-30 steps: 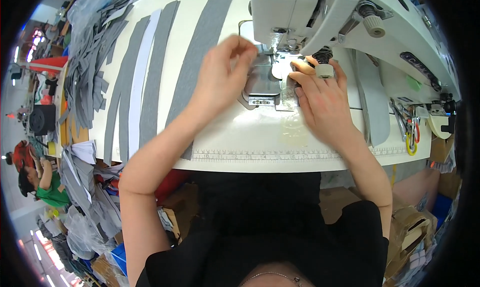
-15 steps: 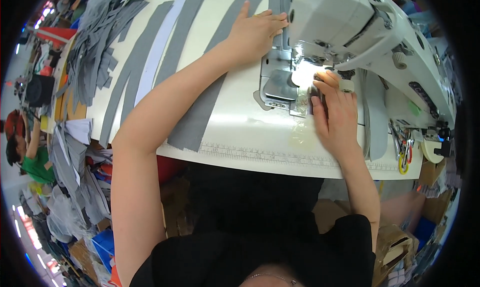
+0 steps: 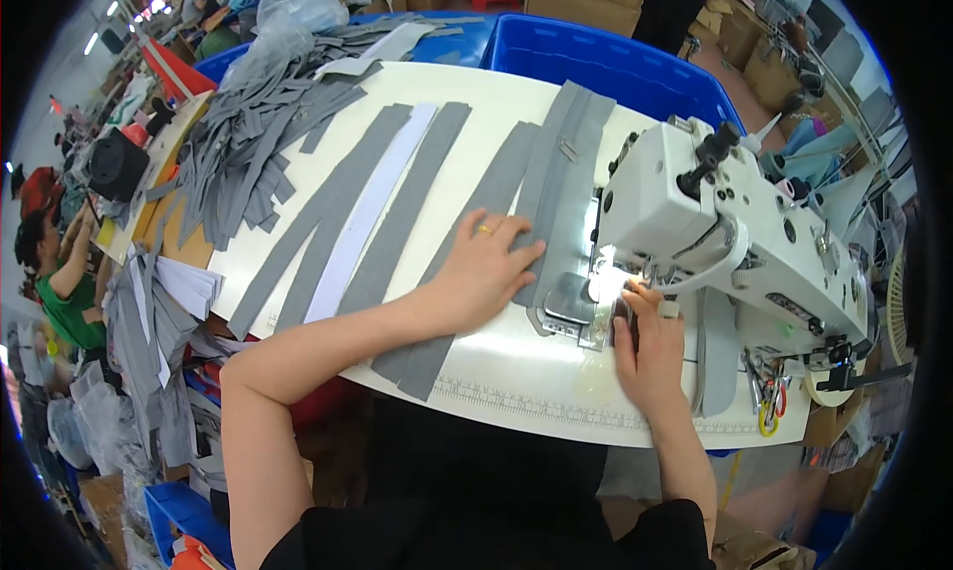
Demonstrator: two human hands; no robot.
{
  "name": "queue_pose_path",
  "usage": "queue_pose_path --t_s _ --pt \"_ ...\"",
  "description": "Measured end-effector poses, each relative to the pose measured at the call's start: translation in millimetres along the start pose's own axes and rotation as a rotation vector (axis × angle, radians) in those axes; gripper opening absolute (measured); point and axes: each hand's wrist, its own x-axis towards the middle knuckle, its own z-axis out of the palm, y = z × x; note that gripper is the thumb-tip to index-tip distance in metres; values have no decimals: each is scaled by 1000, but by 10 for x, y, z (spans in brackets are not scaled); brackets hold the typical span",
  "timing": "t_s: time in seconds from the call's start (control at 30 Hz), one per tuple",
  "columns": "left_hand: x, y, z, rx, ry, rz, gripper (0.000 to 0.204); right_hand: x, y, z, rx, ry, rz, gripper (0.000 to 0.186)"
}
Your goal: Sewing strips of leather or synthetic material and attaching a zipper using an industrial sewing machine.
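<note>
My left hand point(image 3: 486, 272) lies palm down with fingers spread, a ring on one finger. Its fingertips touch a long grey fabric strip point(image 3: 544, 188) beside the white sewing machine point(image 3: 660, 188). At the machine's lit needle area point(image 3: 613, 280), my right hand point(image 3: 652, 361) has its thumb and fingers bent around a small dark piece that I cannot make out. The fingertips are partly lost in the glare. A metal plate point(image 3: 571, 297) sits between my two hands. More grey strips point(image 3: 412, 198) and one pale lilac strip point(image 3: 372, 213) lie left of my left hand.
A tangled heap of grey strips point(image 3: 253, 138) covers the table's far left. Behind the table stands a blue bin point(image 3: 606, 59). Right of my right hand lie a stack of grey pieces point(image 3: 717, 356) and scissors point(image 3: 767, 411). A ruler scale point(image 3: 526, 404) runs along the near edge.
The view has tilted up, bringing the blue bin into sight. My left hand has slid toward me along the strip beside the machine. My right hand stays by the needle.
</note>
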Motion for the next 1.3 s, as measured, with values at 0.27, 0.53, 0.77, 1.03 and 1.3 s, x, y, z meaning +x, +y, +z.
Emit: queue_pose_path --t_s 0.27,0.53,0.77,1.03,1.3 --pt "1002 -205 369 199 -150 34 52 -53 35 -10 -42 -19 63 36" --pt "1543 -606 500 37 323 -124 62 -196 125 -541 -260 251 17 31" --pt "444 -396 -200 -208 330 -244 49 -507 747 -1071 -456 -85 244 7" --pt "46 488 -172 -688 231 -325 25 -427 767 -1263 -401 114 151 8" --pt "296 1524 407 -1777 -433 -709 54 -479 -77 -1168 -131 117 -118 12"
